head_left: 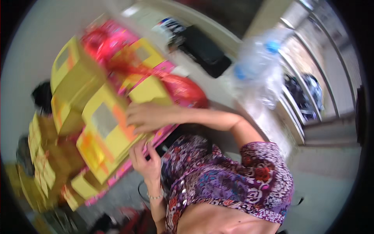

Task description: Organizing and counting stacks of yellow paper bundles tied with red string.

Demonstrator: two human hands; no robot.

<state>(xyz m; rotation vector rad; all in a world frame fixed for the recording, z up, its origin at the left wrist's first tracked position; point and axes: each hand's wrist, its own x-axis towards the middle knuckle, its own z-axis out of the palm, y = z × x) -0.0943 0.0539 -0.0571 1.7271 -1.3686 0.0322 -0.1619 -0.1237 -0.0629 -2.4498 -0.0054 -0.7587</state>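
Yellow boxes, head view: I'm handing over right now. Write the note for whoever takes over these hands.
Right hand: open, lying flat on the top yellow box.
Left hand: at the near pink edge of the pile; its grip is too blurred to tell.
More yellow boxes are stacked behind, with a red bag beyond.
Done: the boxes sit piled together.
Left: both hands are on the pile and nothing is lifted clear.
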